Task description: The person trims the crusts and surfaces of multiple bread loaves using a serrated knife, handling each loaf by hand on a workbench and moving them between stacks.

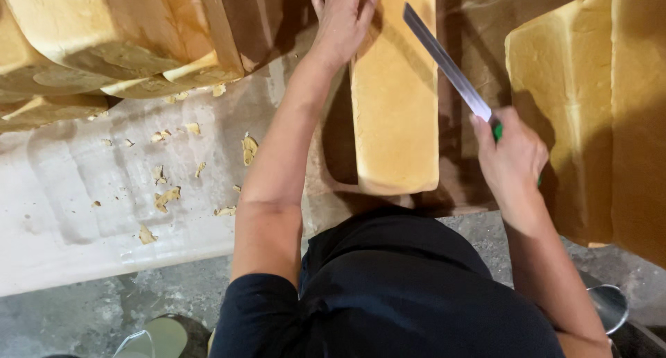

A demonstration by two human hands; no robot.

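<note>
While the left hand [341, 14] lies open on the long loaf [394, 101], the right hand [512, 160] grips a green-handled knife [447, 63].

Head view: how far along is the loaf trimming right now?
Done, by the look of it: crust scraps lie scattered on the white sheet, so some trimming seems finished. In hand: the left hand steadies the long loaf while the right hand holds the knife above its right edge. Left: the stacked loaves at right show no cuts.
</note>
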